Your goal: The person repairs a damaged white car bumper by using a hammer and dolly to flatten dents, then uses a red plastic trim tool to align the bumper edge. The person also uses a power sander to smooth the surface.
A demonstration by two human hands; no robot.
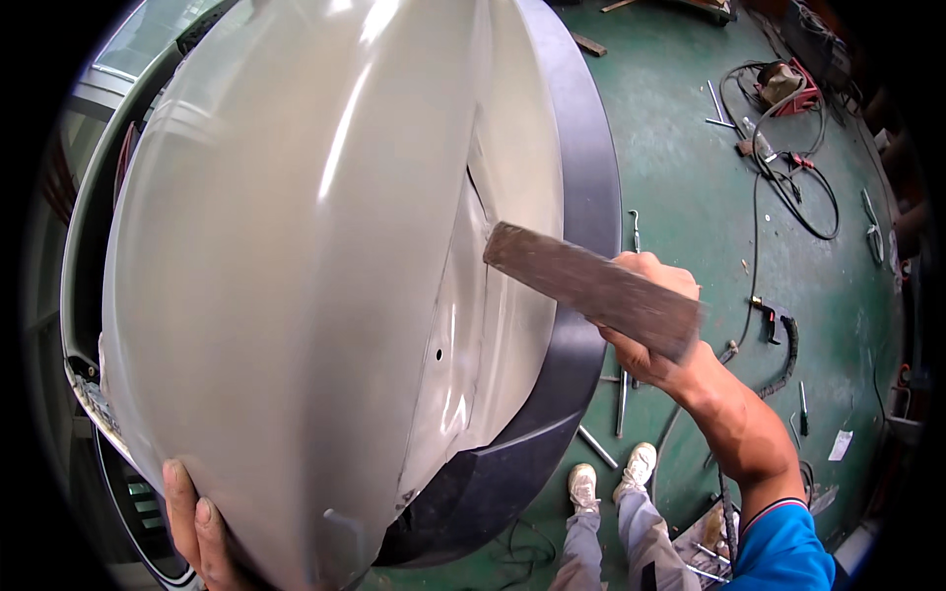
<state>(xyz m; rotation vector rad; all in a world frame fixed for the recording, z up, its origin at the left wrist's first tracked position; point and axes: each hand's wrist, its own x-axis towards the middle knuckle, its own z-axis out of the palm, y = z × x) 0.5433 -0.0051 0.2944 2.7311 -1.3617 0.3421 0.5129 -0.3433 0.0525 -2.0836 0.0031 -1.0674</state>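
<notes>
A large, glossy beige-grey car body panel (256,246) fills the left and middle of the view. Along its right part runs a creased, dented recess (458,325) with dark lines and a small round hole. My right hand (650,315) is closed around a brown, oblong, block-like tool (581,281), slightly blurred. The tool's far end overlaps the recess; whether it touches the metal I cannot tell. My left hand (202,527) rests at the panel's lower left edge, with two fingers stretched out against it and the rest hidden.
A dark plastic bumper strip (591,167) curves along the panel's right side. On the green floor lie a coiled cable (828,212), a red machine (793,89), a black-handled power tool (774,320) and metal rods (598,446). My shoes (636,471) stand near the bumper.
</notes>
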